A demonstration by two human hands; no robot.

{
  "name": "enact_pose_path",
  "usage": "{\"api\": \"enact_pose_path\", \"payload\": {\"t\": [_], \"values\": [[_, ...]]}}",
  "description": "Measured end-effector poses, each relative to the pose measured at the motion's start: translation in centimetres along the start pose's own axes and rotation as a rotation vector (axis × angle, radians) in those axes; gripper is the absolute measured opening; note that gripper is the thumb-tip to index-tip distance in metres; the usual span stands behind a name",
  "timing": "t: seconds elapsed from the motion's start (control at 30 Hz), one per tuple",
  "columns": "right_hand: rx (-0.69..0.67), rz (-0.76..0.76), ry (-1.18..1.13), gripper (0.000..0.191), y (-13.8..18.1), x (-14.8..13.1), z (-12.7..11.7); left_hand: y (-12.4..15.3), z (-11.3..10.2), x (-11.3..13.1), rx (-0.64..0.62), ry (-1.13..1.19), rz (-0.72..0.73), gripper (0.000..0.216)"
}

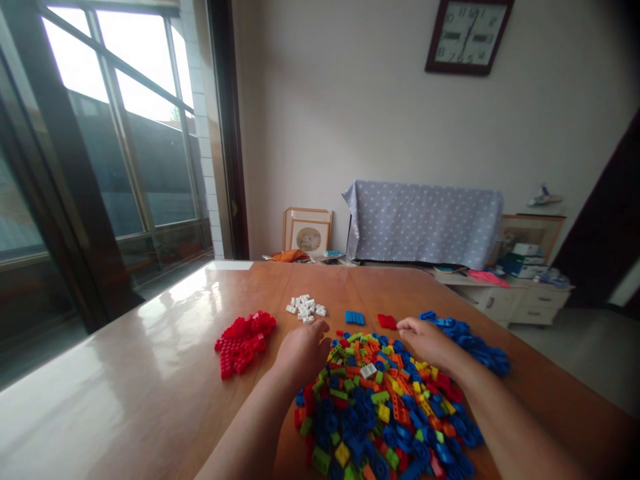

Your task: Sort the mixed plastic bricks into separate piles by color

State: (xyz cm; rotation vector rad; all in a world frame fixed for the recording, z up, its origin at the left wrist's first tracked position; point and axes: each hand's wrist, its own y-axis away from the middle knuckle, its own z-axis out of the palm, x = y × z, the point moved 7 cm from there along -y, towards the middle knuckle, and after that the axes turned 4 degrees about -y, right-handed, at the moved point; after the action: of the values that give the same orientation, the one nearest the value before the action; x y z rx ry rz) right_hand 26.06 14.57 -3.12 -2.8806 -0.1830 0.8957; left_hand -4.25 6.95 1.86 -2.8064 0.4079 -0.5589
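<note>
A dark-framed clock (469,36) hangs high on the pale wall (320,100). Below it, a grey-blue dotted cloth (425,223) drapes over something wide. Left of the cloth stands a framed picture (309,238); to the right, boxes (521,265) and a pink item (489,277) lie on a low cabinet (540,313). Windows (155,160) fill the left side.

You could not tell whether your left hand (304,348) or right hand (425,340) held anything; the bottom edge cut off your forearms (253,420) and the mixed brick pile (384,413), the top edge the wall clock (469,37)
</note>
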Motion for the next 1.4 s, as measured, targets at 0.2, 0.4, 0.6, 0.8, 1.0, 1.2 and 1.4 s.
{"api": "enact_pose_path", "payload": {"t": [0.2,0.4,0.6,0.8,1.0,1.2,1.4], "values": [[0.079,0.037,-0.034,0.027,1.1,0.5,-0.5,0.1,-0.1,-0.4,-0.018,-0.04,-0.051,0.024],[0.017,0.033,0.113,0.036,1.8,0.0,-0.3,0.0,0.2,-0.3,-0.05,-0.034,-0.049,0.024],[0.059,0.022,0.13,0.02,2.1,-0.7,-0.2,-0.2,0.9,-0.4,-0.084,-0.043,-0.038,0.023],[0.126,0.008,0.065,0.013,1.6,0.3,-1.9,-0.2,0.9,-0.5,-0.078,-0.017,-0.027,0.024],[0.434,0.276,-0.102,0.024,2.1,8.4,-8.7,-0.5,1.2,-0.9,-0.082,-0.021,-0.042,0.024],[0.443,0.425,-0.007,0.025,3.0,13.0,-11.1,-0.7,1.8,-1.2,-0.104,-0.028,-0.041,0.025],[0.36,0.448,0.037,0.026,2.7,13.6,-10.7,-0.8,1.8,-1.3,-0.094,-0.026,-0.046,0.026]]}}
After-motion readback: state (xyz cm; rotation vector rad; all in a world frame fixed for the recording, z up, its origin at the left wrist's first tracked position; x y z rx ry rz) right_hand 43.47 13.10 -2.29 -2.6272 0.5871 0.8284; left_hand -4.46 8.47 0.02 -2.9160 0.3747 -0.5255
